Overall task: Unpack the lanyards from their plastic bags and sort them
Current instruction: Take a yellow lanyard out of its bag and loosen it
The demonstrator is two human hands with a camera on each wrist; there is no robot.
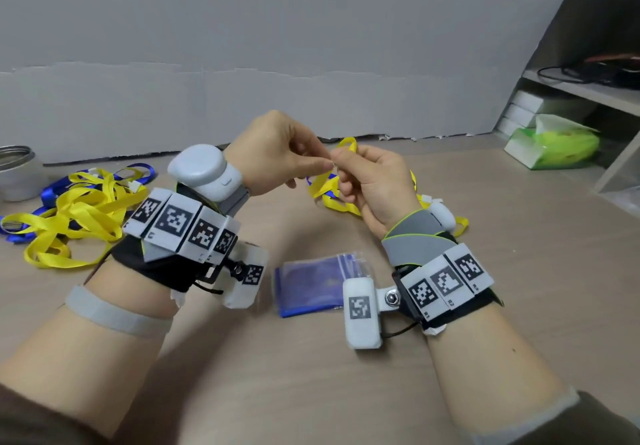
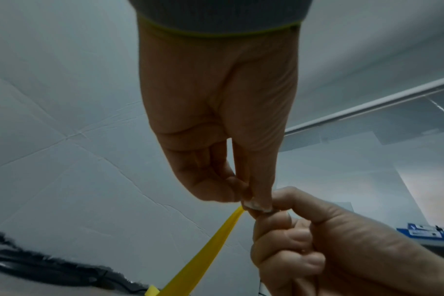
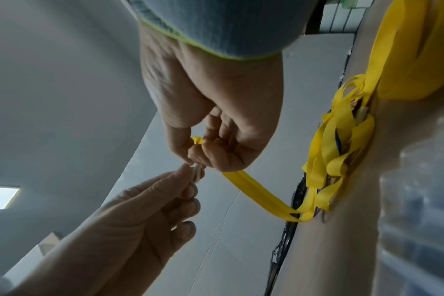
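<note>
While both hands are raised above the table (image 1: 485, 271), the left hand (image 1: 277, 148) and the right hand (image 1: 370, 181) meet fingertip to fingertip over its middle; the left hand's thumb and forefinger pinch a small white clip (image 2: 256, 206) at the end of a yellow lanyard (image 3: 261, 193), its other fingers curled in; the right hand's fingers are curled round the same lanyard just beside the clip, a small loop of yellow strap showing above the knuckles; from the right hand the doubled strap runs down to a small heap of yellow lanyards (image 1: 332, 198) lying on the table behind the hands, with a bit of blue strap among them; a larger tangle of yellow and blue lanyards (image 1: 76, 209) lies on the table at the left, well apart from the hands; near the person, between the two wrists, a stack of clear plastic bags (image 1: 311, 285) with blue contents lies flat on the table; a metal-rimmed jar (image 1: 17, 174) stands at the far left by the wall; a green tissue pack (image 1: 554, 146) sits at the foot of a shelf unit (image 1: 588, 91) at the right.
</note>
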